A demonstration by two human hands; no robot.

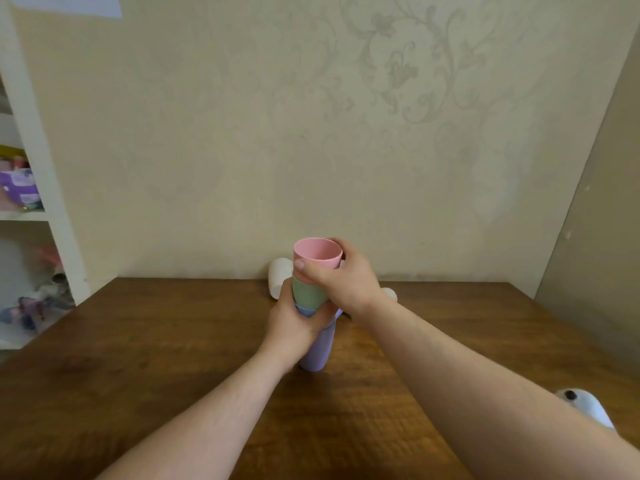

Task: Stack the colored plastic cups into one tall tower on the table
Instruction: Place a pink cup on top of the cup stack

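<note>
A nested tower of plastic cups stands on the brown wooden bench [173,341], and by the look of it most of the stacking is done. The pink plastic cup [317,252] sits on top, mouth up, with the right hand [341,277] wrapped around its lower wall, thumb across the front, apparently pressing it down into the sage-green plastic cup [308,292] just beneath that hand. The left hand [294,322] is closed around the middle of the stack, where a blue plastic cup [304,310] shows as a thin band between its fingers, and below that hand the lilac plastic cup [317,351] forms the base on the bench. Behind both hands, near the wall, two white plastic cups [280,277] lie on their sides, the second mostly hidden beyond the right wrist. Those appear to be what remains to add, so the tower looks perhaps two cups short of finished.
</note>
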